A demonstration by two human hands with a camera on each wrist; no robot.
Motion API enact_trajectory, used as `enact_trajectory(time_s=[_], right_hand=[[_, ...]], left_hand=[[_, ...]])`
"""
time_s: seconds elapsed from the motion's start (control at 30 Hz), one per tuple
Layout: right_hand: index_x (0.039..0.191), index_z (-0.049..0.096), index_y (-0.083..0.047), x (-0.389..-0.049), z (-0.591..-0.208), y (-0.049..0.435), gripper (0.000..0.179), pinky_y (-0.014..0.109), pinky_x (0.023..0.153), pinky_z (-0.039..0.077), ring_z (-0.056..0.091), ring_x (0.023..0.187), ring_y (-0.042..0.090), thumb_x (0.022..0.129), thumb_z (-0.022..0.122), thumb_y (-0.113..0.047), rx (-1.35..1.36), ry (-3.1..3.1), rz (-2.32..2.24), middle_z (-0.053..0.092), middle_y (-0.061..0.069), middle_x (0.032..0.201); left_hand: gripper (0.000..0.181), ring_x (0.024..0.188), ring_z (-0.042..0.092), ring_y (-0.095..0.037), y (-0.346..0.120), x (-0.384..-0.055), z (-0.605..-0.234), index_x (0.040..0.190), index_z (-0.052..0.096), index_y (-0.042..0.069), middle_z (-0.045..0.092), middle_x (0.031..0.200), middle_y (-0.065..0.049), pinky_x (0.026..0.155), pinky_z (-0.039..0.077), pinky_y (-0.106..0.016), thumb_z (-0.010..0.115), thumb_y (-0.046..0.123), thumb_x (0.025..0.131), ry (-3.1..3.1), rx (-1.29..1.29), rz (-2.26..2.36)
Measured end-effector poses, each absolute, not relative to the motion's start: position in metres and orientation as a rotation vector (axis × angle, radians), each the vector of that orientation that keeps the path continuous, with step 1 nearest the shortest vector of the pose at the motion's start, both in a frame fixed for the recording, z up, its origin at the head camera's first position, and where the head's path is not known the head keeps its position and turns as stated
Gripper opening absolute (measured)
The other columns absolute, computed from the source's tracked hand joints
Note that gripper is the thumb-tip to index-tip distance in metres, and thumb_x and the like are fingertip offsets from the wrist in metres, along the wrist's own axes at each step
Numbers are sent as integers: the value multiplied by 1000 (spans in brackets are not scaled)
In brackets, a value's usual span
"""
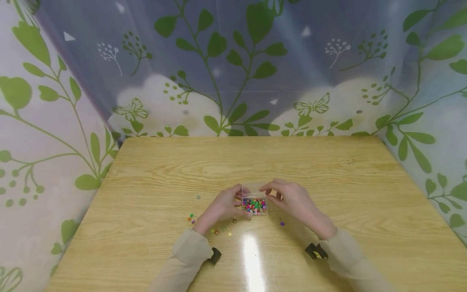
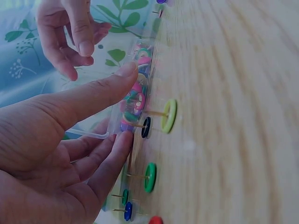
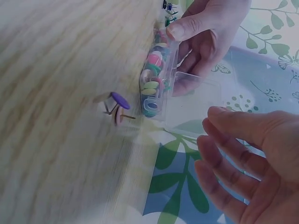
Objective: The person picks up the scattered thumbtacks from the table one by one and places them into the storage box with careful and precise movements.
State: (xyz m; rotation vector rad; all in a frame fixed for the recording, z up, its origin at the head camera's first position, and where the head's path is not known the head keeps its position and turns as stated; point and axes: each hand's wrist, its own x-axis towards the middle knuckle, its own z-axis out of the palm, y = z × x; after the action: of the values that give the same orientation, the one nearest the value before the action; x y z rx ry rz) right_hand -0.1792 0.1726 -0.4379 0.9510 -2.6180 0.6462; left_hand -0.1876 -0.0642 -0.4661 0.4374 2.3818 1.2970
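A small clear plastic box [image 3: 171, 63] full of colourful thumbtacks [image 1: 255, 205] sits on the table, its hinged lid [image 3: 194, 102] raised at the back. My left hand [image 1: 223, 206] grips the box at its left end, thumb along the near wall and fingers at the side and behind. On the other side, my right hand [image 1: 292, 198] hovers by the lid and the box's right end. Its fingers are relaxed and bent, with nothing between them in the right wrist view.
Loose thumbtacks lie point up on the wooden table [image 1: 164, 170]. A green one [image 2: 150, 177] and several others are left of the box, around my left wrist. A purple tack [image 3: 120, 100] lies to its right. Patterned curtains [image 1: 233, 69] border the table's back and sides.
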Motion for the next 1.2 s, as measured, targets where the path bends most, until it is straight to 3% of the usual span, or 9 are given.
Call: enact_trajectory(time_s=[0.37,0.53,0.8,1.07,1.2], right_hand=[[92,76,-17,-172,-440,189,14,15,55,48,60,65,3,84,82,-7,932,-2735,586,73,-6,86],[84,76,-20,-168,-442,197,10,14,54,47,57,63,-2,81,85,-16,951,-2869,578,72,-10,80],[83,74,-24,-162,-447,205,10,20,64,53,59,72,-2,81,83,-22,924,-3028,601,70,-16,83],[82,68,-19,-163,-448,203,15,15,55,50,65,67,4,87,76,-7,900,-2970,610,71,-9,78],[85,69,-17,-165,-447,200,11,14,49,46,61,62,1,88,76,-9,894,-2923,623,70,-8,76]], left_hand=[[64,117,62,-32,-63,-188,-464,131,58,13,60,126,-10,102,54,-43,91,18,76,2399,401,1267],[64,117,62,-32,-63,-188,-465,131,58,13,60,126,-10,102,54,-43,90,19,76,2401,401,1261],[64,117,62,-32,-63,-187,-465,131,58,13,60,126,-11,102,54,-43,90,19,76,2398,405,1265],[63,118,63,-33,-63,-188,-466,131,58,13,60,126,-11,102,54,-43,90,19,76,2400,420,1267],[63,118,63,-33,-63,-188,-466,130,58,12,61,126,-11,101,55,-41,90,17,76,2395,424,1284]])
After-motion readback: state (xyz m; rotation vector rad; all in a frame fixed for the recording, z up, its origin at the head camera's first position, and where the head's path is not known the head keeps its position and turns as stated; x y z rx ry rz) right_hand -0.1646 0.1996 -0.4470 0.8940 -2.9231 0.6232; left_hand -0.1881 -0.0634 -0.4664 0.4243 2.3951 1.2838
